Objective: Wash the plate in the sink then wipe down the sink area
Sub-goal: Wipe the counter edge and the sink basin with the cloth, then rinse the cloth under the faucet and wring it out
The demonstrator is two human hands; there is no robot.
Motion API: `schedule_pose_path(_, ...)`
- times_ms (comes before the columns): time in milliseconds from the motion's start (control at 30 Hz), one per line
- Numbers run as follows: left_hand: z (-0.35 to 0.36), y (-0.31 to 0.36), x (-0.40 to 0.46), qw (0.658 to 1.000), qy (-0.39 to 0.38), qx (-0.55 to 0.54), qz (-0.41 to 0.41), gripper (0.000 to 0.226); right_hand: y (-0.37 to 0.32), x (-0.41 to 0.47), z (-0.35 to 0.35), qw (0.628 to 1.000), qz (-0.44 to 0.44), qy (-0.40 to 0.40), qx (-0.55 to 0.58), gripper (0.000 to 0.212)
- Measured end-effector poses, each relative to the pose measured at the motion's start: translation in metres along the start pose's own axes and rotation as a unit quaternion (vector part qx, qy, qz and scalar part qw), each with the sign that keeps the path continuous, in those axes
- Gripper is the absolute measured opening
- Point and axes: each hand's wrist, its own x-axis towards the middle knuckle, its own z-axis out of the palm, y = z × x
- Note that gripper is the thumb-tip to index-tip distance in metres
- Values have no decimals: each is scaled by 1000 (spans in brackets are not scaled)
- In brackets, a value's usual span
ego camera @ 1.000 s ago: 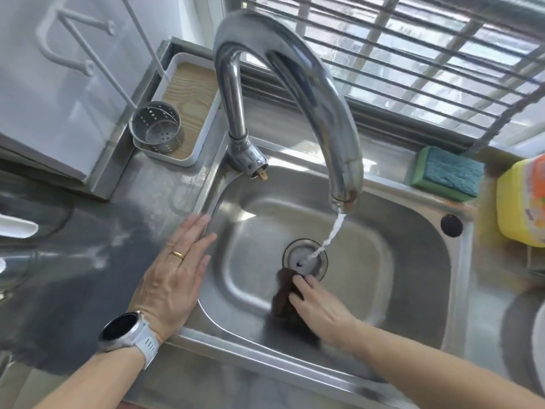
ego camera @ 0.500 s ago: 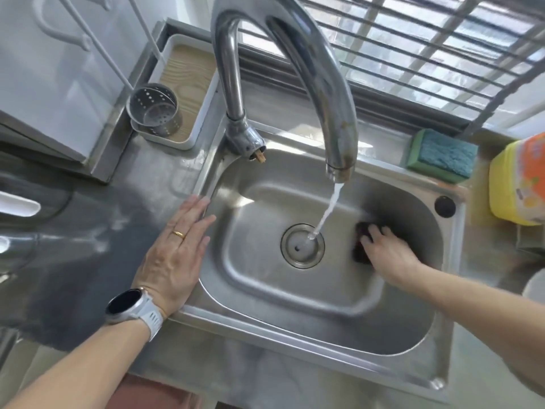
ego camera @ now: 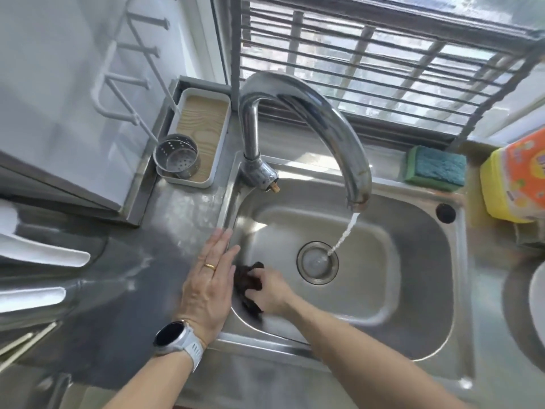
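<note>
Head view: right hand (ego camera: 272,292) has its fingers closed around a dark cloth (ego camera: 247,281), pressing it on the sink (ego camera: 413,305) wall's left side. Left hand (ego camera: 210,286) lies flat, fingers spread, on the counter (ego camera: 118,290) edge. No plate in the basin. Tap (ego camera: 324,113) water runs; a fast sweep through that 1 stream could splash the counter.
</note>
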Motion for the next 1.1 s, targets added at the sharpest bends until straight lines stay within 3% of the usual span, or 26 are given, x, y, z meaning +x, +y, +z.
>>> schedule_pose_path(67, -1, -1, -1, 1000, -2, -5, -1, 37, -18, 12, 7, 974, 53, 14, 222, 35)
schedule_pose_path(133, 0, -2, 0, 1000, -1, -5, 0, 37, -12, 9, 2, 899, 113, 23, 422, 33)
schedule_pose_path(300, 3, 0, -3, 998, -23, 52, 5, 39, 23, -47, -60, 731, 157, 69, 660, 28)
schedule_pose_path(367, 0, 17, 2, 998, -31, 52, -33, 31, 34, -66, -84, 706, 137, 83, 690, 32)
schedule_pose_path(467, 0, 65, 23, 989, -74, -74, -103, 30, 29, -83, -105, 721, 147, 86, 671, 50)
schedule_pose_path(533, 4, 102, 46, 944, -153, -217, -199, 33, 18, -88, -112, 724, 161, 73, 667, 50)
schedule_pose_path(600, 12, 131, 68, 843, -204, -371, -331, 37, 7, -85, -114, 702, 166, 59, 690, 45)
schedule_pose_path(667, 22, 145, 82, 756, -206, -453, -426, 33, -4, -78, -112, 698, 170, 76, 691, 38)
schedule_pose_path(733, 31, 152, 89, 720, -164, -485, -468, 18, -9, -68, -109, 675, 177, 123, 705, 30)
schedule_pose_path(833, 34, 162, 88, 732, -112, -467, -483, 27, -4, -56, -103, 653, 191, 183, 709, 29)
schedule_pose_path(900, 34, 167, 87, 745, -110, -467, -463, 29, 1, -56, -99, 638, 187, 174, 726, 34)
schedule_pose_path(967, 39, 164, 84, 801, -167, -428, -385, 25, 4, -56, -93, 629, 176, 176, 736, 36)
schedule_pose_path(1033, 40, 160, 80, 860, -268, -329, -284, 38, 11, -53, -85, 619, 169, 196, 741, 38)
schedule_pose_path(1100, 49, 154, 79, 877, -297, -280, -252, 42, 16, -47, -77, 621, 186, 216, 731, 38)
